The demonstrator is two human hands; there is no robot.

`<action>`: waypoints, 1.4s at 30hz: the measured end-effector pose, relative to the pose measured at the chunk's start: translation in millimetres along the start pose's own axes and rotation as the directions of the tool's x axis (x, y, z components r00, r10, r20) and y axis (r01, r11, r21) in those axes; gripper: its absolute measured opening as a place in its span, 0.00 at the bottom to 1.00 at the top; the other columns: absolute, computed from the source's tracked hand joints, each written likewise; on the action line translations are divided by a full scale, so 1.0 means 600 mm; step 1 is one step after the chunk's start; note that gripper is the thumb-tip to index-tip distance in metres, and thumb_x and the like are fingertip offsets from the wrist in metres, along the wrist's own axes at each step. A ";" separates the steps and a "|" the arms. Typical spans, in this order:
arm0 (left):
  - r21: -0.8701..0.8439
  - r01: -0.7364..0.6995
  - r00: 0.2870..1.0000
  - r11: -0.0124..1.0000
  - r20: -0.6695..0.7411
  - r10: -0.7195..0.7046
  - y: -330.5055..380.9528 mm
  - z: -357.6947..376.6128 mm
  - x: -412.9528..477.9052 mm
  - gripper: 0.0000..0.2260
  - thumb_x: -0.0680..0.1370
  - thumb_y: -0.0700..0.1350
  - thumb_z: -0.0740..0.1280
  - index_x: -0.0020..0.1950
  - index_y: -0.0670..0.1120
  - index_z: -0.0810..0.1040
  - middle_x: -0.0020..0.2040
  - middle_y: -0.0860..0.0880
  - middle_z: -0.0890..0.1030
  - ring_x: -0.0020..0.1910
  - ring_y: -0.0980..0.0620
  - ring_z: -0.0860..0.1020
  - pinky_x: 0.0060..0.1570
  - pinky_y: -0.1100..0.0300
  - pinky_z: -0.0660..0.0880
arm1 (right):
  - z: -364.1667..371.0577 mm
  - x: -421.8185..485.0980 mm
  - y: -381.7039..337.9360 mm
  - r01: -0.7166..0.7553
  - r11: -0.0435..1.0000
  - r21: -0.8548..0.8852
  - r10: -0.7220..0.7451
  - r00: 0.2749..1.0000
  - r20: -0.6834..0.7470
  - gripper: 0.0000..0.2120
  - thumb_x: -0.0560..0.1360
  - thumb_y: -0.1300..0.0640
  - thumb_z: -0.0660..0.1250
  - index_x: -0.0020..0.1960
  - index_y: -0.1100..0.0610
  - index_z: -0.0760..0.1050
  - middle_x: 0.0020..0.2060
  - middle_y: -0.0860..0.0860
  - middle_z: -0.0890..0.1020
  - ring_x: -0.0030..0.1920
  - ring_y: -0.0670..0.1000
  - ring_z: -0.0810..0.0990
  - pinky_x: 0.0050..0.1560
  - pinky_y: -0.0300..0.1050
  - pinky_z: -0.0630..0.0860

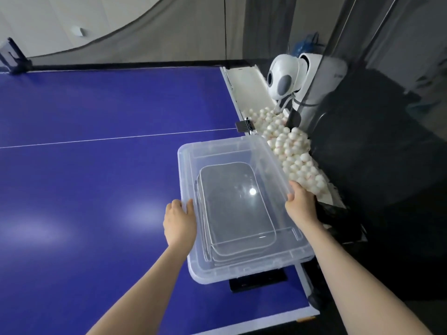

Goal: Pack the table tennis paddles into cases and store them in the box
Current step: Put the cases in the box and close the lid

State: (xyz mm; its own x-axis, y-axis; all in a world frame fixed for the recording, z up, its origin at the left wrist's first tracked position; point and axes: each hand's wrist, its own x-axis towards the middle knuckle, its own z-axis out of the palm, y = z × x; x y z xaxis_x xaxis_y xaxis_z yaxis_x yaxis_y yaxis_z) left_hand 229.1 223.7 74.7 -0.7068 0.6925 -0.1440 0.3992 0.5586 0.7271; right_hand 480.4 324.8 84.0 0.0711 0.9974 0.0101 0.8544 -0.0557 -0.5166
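Note:
A clear plastic box (191,262) with its clear lid on stands at the right edge of the blue table tennis table (84,177). Through the lid I see grey rectangular paddle cases (232,204) with white piping, stacked flat inside. My left hand (180,221) grips the lid's left rim. My right hand (301,204) grips the lid's right rim. No loose paddle is in view.
A white ball-feeding machine (287,78) stands past the table's right edge, with a tray holding several white balls (297,160). A black net clamp (244,126) sits at the table edge, a dark catch net (145,39) hangs behind. A black bracket (256,281) lies under the box.

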 end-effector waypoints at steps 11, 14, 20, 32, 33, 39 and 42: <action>-0.043 0.014 0.996 0.999 0.093 -0.010 -0.008 0.014 -0.003 0.17 0.82 0.54 0.54 0.53 0.42 0.72 0.48 0.43 0.75 0.49 0.39 0.76 0.46 0.47 0.75 | 0.017 -0.018 0.023 0.090 0.994 -0.067 -0.090 0.996 0.007 0.19 0.77 0.68 0.58 0.68 0.67 0.67 0.55 0.64 0.79 0.55 0.64 0.77 0.53 0.56 0.75; -0.024 0.029 0.987 0.999 0.156 -0.025 -0.006 0.016 0.003 0.19 0.82 0.53 0.52 0.65 0.43 0.68 0.53 0.41 0.77 0.53 0.38 0.76 0.51 0.42 0.76 | 0.022 -0.017 0.028 0.112 0.991 -0.080 -0.112 0.994 0.008 0.21 0.78 0.67 0.58 0.71 0.66 0.64 0.58 0.63 0.77 0.57 0.64 0.76 0.53 0.54 0.74; -0.004 0.053 0.984 0.999 0.171 -0.052 -0.008 0.021 0.003 0.19 0.82 0.54 0.51 0.67 0.45 0.66 0.50 0.40 0.77 0.48 0.38 0.76 0.39 0.50 0.74 | 0.032 -0.015 0.037 0.138 0.982 -0.130 -0.135 0.990 0.032 0.25 0.77 0.68 0.57 0.74 0.65 0.59 0.66 0.63 0.72 0.63 0.62 0.73 0.56 0.51 0.73; -0.153 0.080 0.961 0.985 0.275 -0.035 -0.023 0.005 -0.008 0.33 0.78 0.60 0.61 0.77 0.46 0.54 0.71 0.43 0.66 0.66 0.41 0.69 0.60 0.48 0.69 | -0.007 -0.209 0.023 0.565 0.825 -0.011 -0.565 0.825 0.029 0.24 0.78 0.45 0.62 0.68 0.57 0.69 0.65 0.50 0.73 0.66 0.49 0.69 0.67 0.47 0.66; -0.133 0.025 0.964 0.991 0.265 0.011 -0.026 0.002 -0.018 0.36 0.77 0.60 0.62 0.78 0.47 0.51 0.73 0.43 0.62 0.70 0.41 0.65 0.64 0.47 0.66 | -0.002 -0.229 0.030 0.609 0.792 -0.041 -0.605 0.793 0.073 0.27 0.77 0.41 0.61 0.68 0.57 0.69 0.65 0.50 0.73 0.66 0.48 0.69 0.67 0.47 0.66; 0.365 -0.601 0.798 0.711 0.306 0.518 -0.055 0.006 -0.078 0.33 0.76 0.67 0.54 0.77 0.61 0.45 0.79 0.52 0.40 0.78 0.49 0.41 0.73 0.47 0.47 | 0.026 -0.273 0.063 0.726 0.608 -0.322 -0.685 0.684 0.251 0.41 0.64 0.33 0.70 0.68 0.56 0.70 0.66 0.52 0.73 0.67 0.51 0.69 0.67 0.50 0.69; 0.479 -0.640 0.768 0.601 0.392 0.506 -0.065 0.009 -0.082 0.31 0.77 0.68 0.46 0.77 0.61 0.45 0.79 0.54 0.40 0.77 0.50 0.36 0.74 0.49 0.39 | 0.034 -0.266 0.065 0.716 0.598 -0.359 -0.697 0.686 0.208 0.42 0.57 0.39 0.79 0.65 0.57 0.72 0.61 0.55 0.76 0.62 0.54 0.75 0.61 0.50 0.75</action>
State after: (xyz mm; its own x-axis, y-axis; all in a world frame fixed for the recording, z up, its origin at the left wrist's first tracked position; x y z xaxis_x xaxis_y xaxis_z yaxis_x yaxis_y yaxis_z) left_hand 251.5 170.6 49.9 -0.1123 0.9937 -0.0054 0.9719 0.1109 0.2074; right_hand 491.8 164.1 45.1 -0.6536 0.7329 0.1888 0.7470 0.6648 0.0055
